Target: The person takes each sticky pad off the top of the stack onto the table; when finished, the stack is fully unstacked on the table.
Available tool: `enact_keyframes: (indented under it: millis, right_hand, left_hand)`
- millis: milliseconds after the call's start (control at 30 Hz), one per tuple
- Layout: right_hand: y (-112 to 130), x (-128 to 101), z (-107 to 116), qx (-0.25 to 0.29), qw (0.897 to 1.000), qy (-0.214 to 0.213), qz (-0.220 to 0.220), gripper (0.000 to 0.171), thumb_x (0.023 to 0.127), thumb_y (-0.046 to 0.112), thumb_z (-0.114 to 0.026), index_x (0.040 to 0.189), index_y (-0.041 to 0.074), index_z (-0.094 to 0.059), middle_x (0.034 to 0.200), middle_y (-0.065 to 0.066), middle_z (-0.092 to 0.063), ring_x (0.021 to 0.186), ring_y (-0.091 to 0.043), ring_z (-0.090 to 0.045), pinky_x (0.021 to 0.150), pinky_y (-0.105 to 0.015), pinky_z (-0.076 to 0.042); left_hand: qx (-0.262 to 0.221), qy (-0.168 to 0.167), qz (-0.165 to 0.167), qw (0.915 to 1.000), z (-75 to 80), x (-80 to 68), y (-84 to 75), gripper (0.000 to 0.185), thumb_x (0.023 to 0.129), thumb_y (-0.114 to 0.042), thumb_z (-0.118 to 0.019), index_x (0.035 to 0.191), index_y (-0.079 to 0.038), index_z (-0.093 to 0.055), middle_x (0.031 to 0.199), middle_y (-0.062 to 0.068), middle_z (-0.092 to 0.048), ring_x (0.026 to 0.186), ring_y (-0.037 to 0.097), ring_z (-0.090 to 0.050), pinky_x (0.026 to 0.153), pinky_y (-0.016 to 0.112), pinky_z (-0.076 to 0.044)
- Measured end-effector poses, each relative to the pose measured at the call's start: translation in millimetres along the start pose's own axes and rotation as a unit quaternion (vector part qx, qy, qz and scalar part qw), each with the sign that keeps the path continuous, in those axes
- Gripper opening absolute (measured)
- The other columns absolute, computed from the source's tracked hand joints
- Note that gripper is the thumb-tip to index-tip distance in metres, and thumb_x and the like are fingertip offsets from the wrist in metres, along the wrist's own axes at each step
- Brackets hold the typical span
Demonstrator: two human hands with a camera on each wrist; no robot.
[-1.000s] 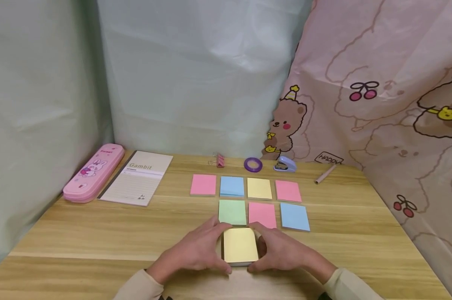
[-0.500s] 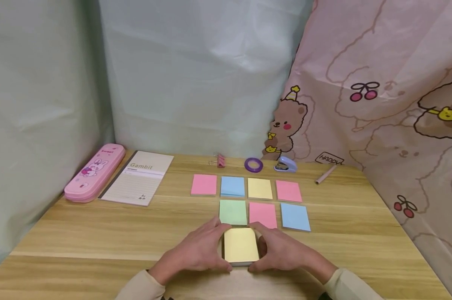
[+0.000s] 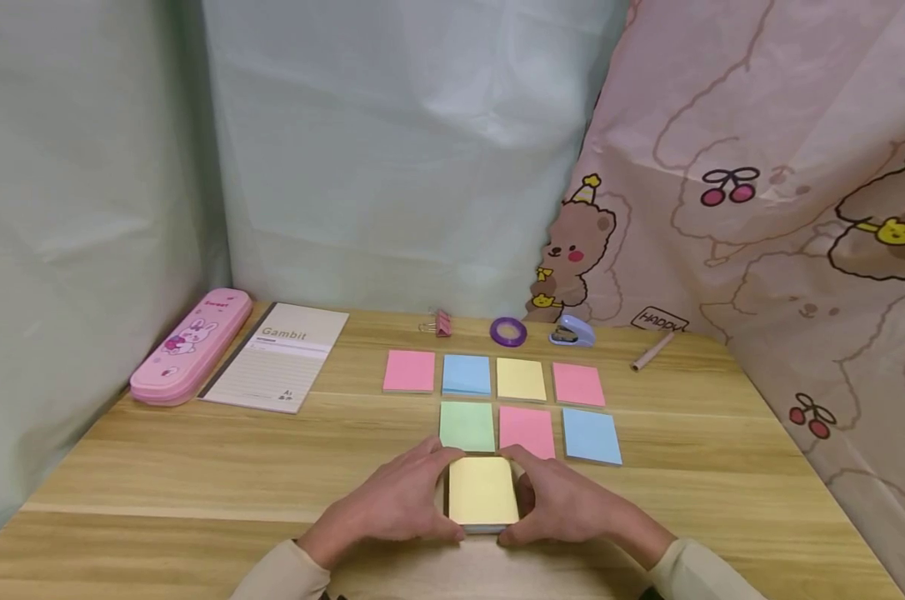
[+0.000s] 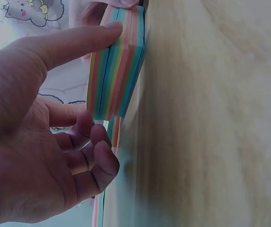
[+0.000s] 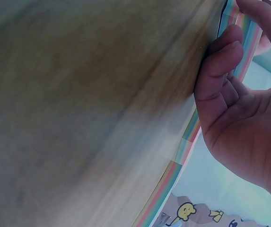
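Note:
A stack of sticky note pads (image 3: 482,492) with a yellow top lies near the table's front, between both hands. Its sides show rainbow layers in the left wrist view, where dark lines part the stacked pads (image 4: 109,80). My left hand (image 3: 402,497) grips the left side, thumb at the near edge and index finger at the far corner. From the right, my right hand (image 3: 568,500) holds it likewise. Just beyond lie a green pad (image 3: 467,427), a pink pad (image 3: 526,431) and a blue pad (image 3: 591,436), in a row.
Farther back, another row has pink, blue, yellow (image 3: 521,380) and pink pads. Behind stand a binder clip (image 3: 442,323), purple tape roll (image 3: 508,332), stapler (image 3: 572,331) and pen (image 3: 652,351). At left lie a notebook (image 3: 276,358) and pink pencil case (image 3: 192,346). Curtains bound the table.

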State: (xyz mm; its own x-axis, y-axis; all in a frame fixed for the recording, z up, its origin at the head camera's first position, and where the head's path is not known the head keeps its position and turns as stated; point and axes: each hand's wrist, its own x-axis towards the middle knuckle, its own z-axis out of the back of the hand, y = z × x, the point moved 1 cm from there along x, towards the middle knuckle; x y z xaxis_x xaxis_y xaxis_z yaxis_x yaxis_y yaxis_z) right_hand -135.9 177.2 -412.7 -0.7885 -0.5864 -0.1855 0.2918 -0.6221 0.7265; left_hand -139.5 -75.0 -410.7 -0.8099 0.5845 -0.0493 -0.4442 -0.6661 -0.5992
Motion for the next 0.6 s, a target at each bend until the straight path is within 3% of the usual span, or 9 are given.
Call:
enact_keyframes:
  millis: [200, 333, 600]
  right_hand:
    - [-0.5, -0.1, -0.5, 0.001, 1.0, 0.003, -0.009, 0.093, 0.077, 0.029, -0.094, 0.15, 0.009, -0.04, 0.07, 0.01, -0.065, 0.061, 0.0, -0.056, 0.058, -0.02, -0.047]
    - [-0.9, -0.1, -0.6, 0.003, 1.0, 0.003, -0.01, 0.09, 0.078, 0.03, -0.094, 0.148, 0.01, -0.041, 0.069, 0.01, -0.064, 0.06, -0.001, -0.055, 0.057, -0.02, -0.046]
    - [-0.3, -2.5, -0.8, 0.0, 1.0, -0.002, -0.006, 0.087, 0.078, 0.031, -0.094, 0.147, 0.013, -0.044, 0.068, 0.011, -0.062, 0.06, 0.0, -0.053, 0.057, -0.019, -0.045]
  left_hand:
    - [-0.035, 0.013, -0.003, 0.9993, 8.4, 0.6, 6.3, 0.084, 0.069, -0.037, -0.097, 0.141, -0.013, -0.061, 0.113, -0.006, -0.054, 0.097, 0.013, -0.053, 0.088, 0.033, -0.053]
    - [-0.06, 0.015, -0.001, 0.9981, 21.6, 0.2, 12.6, 0.085, 0.072, -0.034, -0.096, 0.144, -0.01, -0.059, 0.111, -0.003, -0.053, 0.098, 0.017, -0.051, 0.081, 0.03, -0.048]
    - [-0.081, -0.032, 0.014, 0.9961, 61.2, -1.3, 36.5, 0.086, 0.072, -0.028, -0.095, 0.147, -0.01, -0.057, 0.104, 0.004, -0.052, 0.098, 0.022, -0.047, 0.076, 0.03, -0.041]
